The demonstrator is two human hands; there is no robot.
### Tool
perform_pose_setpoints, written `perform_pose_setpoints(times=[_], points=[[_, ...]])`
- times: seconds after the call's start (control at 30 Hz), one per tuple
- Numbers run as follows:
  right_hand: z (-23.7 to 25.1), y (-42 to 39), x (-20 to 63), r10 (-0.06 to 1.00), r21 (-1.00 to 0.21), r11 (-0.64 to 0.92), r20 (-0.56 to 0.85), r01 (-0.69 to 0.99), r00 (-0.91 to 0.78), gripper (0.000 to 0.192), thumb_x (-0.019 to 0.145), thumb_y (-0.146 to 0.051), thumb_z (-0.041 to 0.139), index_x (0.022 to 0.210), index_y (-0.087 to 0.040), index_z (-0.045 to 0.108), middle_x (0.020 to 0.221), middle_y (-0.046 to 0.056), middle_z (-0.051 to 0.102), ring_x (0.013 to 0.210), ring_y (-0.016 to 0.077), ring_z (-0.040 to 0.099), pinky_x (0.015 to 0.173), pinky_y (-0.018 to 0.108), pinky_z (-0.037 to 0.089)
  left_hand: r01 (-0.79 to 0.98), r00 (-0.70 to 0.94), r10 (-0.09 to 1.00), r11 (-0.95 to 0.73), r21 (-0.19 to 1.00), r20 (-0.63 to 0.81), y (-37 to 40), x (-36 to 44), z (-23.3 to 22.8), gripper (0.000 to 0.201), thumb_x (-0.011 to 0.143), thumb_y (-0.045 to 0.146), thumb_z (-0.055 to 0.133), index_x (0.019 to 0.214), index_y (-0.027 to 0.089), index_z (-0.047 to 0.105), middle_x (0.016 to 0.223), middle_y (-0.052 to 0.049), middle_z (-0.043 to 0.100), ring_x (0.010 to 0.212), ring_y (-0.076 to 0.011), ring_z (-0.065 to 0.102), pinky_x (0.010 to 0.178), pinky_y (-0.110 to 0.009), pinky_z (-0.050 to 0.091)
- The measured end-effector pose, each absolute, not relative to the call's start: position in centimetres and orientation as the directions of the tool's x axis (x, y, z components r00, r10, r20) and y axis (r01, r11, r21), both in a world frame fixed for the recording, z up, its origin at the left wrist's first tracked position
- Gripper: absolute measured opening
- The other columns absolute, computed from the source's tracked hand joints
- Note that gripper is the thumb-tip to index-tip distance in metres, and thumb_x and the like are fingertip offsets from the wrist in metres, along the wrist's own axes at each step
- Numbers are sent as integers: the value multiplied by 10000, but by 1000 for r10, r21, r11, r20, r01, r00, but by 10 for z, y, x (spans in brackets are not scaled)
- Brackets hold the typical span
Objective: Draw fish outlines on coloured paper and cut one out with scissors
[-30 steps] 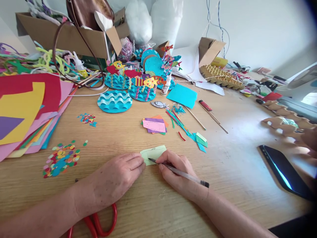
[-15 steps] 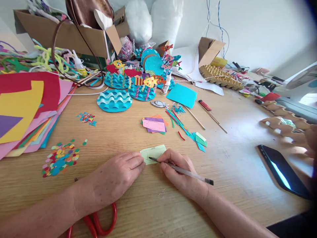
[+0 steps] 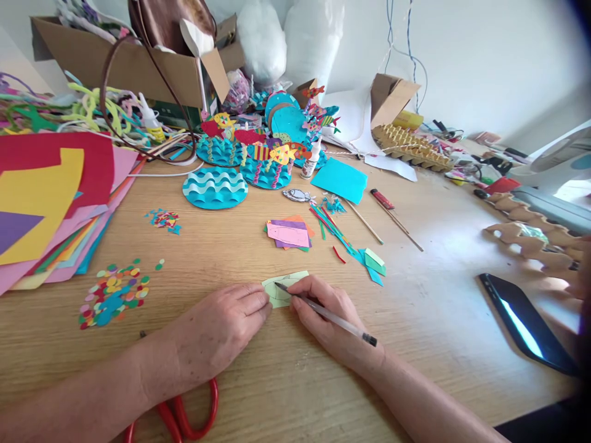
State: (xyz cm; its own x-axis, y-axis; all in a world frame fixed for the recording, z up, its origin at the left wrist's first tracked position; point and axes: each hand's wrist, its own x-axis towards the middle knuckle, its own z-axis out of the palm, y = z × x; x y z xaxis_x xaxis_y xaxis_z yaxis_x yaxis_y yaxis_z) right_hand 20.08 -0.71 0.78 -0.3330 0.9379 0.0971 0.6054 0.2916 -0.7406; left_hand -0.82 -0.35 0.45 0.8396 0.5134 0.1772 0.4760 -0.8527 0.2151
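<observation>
A small light green paper [image 3: 279, 298] lies on the table with a curved dark outline drawn on it. My left hand [image 3: 234, 323] rests flat at the paper's left edge, fingers stretched out and holding nothing. Pinched in my right hand [image 3: 330, 317] is a pen [image 3: 337, 317] with a clear barrel and a black end. Its tip touches the paper near the upper left of the outline. Beneath my left forearm lie red-handled scissors [image 3: 184, 418], their blades mostly hidden. Beyond the paper is a stack of coloured paper pieces [image 3: 289, 234], the top pink one bearing an outline.
Coloured paper dots [image 3: 115, 292] and large coloured sheets [image 3: 41, 203] lie at left. Farther back are blue wavy bases [image 3: 215, 187] with paper fish, a glue bottle [image 3: 311, 161] and a blue sheet [image 3: 340, 178]. A phone [image 3: 524, 323] lies at right, near egg-carton pieces [image 3: 521, 240].
My right hand and the pen have shifted slightly left, the tip moving up and left on the paper. More of the outline shows. My left hand stays in place.
</observation>
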Motion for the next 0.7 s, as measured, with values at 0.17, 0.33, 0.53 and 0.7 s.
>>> perform_pose_setpoints(times=[0.17, 0.33, 0.53, 0.7], points=[[9, -6, 200, 934, -740, 300, 101, 602, -342, 83, 801, -147, 473, 799, -208, 530, 568, -51, 507, 520, 111, 499, 487, 207, 344, 469, 837, 510, -855, 223, 195, -4, -8, 4, 218, 872, 18, 406, 930, 150, 570, 1112, -82, 602, 1078, -203, 546, 943, -323, 452], [9, -6, 201, 937, -732, 306, 119, 609, -329, 84, 768, -136, 462, 759, -210, 503, 526, -62, 463, 498, 112, 478, 497, 213, 343, 474, 838, 507, -860, 191, 203, -4, -9, 2, 226, 864, 2, 413, 941, 131, 580, 1070, -89, 613, 1028, -206, 563, 917, -324, 465], [9, -8, 203, 936, -746, 301, 114, 594, -332, 96, 733, -131, 459, 730, -208, 516, 540, -50, 499, 491, 111, 471, 504, 216, 351, 471, 841, 505, -860, 195, 197, -2, -7, 1, 223, 881, 17, 409, 981, 114, 583, 1076, -107, 608, 1013, -221, 571, 888, -345, 484], [11, -9, 203, 938, -755, 291, 105, 588, -329, 106, 714, -126, 464, 700, -214, 521, 512, -62, 446, 485, 110, 453, 502, 216, 348, 475, 838, 512, -854, 211, 188, -3, -8, 2, 247, 899, 22, 386, 1021, 125, 575, 1085, -92, 611, 1017, -206, 574, 903, -334, 477]])
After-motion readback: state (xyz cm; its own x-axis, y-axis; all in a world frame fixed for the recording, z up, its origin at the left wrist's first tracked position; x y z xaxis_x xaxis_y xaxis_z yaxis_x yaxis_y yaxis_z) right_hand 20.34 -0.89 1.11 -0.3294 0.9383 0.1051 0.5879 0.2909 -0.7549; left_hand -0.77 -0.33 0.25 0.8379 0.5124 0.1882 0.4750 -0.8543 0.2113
